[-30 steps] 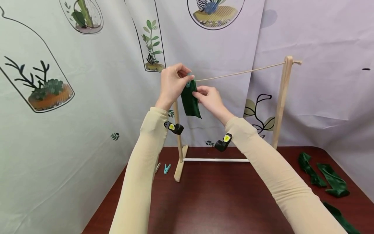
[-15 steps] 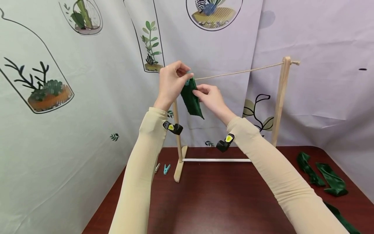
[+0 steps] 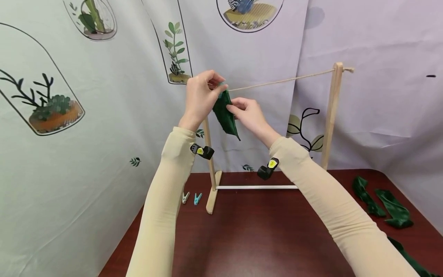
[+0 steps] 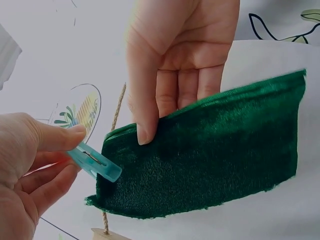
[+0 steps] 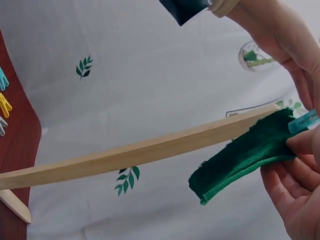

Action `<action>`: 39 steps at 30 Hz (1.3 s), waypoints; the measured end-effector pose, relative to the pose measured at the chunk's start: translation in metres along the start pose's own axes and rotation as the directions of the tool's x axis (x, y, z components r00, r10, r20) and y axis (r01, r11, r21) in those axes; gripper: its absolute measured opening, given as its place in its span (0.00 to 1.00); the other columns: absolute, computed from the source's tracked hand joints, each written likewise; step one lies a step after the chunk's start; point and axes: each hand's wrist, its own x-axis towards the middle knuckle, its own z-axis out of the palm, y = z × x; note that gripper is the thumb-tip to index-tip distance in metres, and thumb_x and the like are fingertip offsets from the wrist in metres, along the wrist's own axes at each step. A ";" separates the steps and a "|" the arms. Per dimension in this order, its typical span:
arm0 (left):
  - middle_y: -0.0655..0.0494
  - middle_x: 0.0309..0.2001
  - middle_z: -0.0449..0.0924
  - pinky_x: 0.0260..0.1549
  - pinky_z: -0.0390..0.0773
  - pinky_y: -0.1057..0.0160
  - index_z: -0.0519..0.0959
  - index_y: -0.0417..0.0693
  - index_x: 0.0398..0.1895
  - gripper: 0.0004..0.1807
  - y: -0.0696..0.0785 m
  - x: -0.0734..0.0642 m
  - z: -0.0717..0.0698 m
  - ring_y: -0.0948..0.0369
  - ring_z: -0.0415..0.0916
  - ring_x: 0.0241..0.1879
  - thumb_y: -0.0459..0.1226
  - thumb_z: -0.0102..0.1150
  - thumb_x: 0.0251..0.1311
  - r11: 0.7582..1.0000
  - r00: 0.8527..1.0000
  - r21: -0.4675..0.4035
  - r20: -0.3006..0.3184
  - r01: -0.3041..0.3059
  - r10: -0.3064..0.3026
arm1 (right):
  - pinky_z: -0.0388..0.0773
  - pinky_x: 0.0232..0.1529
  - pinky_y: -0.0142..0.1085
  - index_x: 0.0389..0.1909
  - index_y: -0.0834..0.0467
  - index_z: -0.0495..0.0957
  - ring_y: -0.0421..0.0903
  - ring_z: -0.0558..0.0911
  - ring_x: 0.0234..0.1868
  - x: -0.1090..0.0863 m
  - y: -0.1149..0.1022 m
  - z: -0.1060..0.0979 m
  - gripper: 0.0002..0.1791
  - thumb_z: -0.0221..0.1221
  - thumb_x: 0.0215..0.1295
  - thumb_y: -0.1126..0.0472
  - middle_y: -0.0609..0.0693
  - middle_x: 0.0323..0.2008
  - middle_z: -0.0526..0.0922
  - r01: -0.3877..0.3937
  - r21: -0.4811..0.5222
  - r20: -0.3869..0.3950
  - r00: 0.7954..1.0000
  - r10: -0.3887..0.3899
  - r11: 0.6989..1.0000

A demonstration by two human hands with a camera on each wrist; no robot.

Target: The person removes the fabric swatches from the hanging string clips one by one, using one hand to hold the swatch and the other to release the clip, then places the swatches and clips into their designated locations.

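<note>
My left hand (image 3: pixel 200 98) is up at the left part of the string, pinching a teal clothespin (image 4: pixel 102 164) between thumb and fingers. In the left wrist view the clothespin's tip lies over the edge of a green velvet cloth strip (image 4: pixel 215 155). This strip hangs folded over the string (image 4: pixel 119 107), its lower end slanting to the right in the head view. Just to the right, my right hand (image 3: pixel 250 117) pinches the strip's upper side edge, thumb in front and fingers behind. The string passes behind the cloth there.
A wooden post (image 3: pixel 332 115) holds the string's right end; another post (image 3: pixel 209 154) stands left, a white rod (image 3: pixel 256 187) joining them below. A white clothespin (image 3: pixel 185 197), a blue clothespin (image 3: pixel 197 199) and a yellow clothespin (image 5: pixel 5 106) lie on the table (image 3: pixel 242 238). Several green cloth strips (image 3: pixel 396 209) lie right.
The strip's lower end has swung slightly to the right. Both hands keep their hold, and the head view has shifted a little.
</note>
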 end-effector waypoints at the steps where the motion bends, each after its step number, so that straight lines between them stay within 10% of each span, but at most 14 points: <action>1: 0.49 0.39 0.87 0.43 0.80 0.70 0.86 0.39 0.39 0.08 0.000 0.000 0.000 0.58 0.83 0.39 0.37 0.69 0.63 1.000 1.000 -0.003 -0.004 -0.004 0.004 | 0.82 0.50 0.42 0.56 0.61 0.82 0.48 0.84 0.48 -0.001 -0.001 0.000 0.16 0.58 0.75 0.56 0.56 0.51 0.86 0.003 0.002 0.003 1.000 -0.003 1.000; 33: 0.48 0.40 0.85 0.44 0.80 0.69 0.85 0.41 0.47 0.16 -0.005 -0.026 0.007 0.60 0.82 0.39 0.40 0.72 0.60 0.986 0.994 -0.144 0.074 0.088 -0.078 | 0.79 0.53 0.47 0.66 0.63 0.73 0.51 0.79 0.52 -0.040 0.018 -0.043 0.24 0.56 0.76 0.55 0.59 0.61 0.78 -0.161 -0.140 0.079 0.982 0.173 0.977; 39: 0.46 0.42 0.85 0.45 0.81 0.63 0.85 0.41 0.50 0.18 -0.017 -0.041 0.009 0.57 0.82 0.39 0.41 0.72 0.60 0.976 0.985 -0.168 0.117 0.142 -0.123 | 0.81 0.47 0.45 0.67 0.61 0.73 0.48 0.78 0.38 -0.051 0.034 -0.051 0.23 0.53 0.78 0.55 0.60 0.55 0.81 -0.162 -0.244 0.131 0.971 0.198 0.956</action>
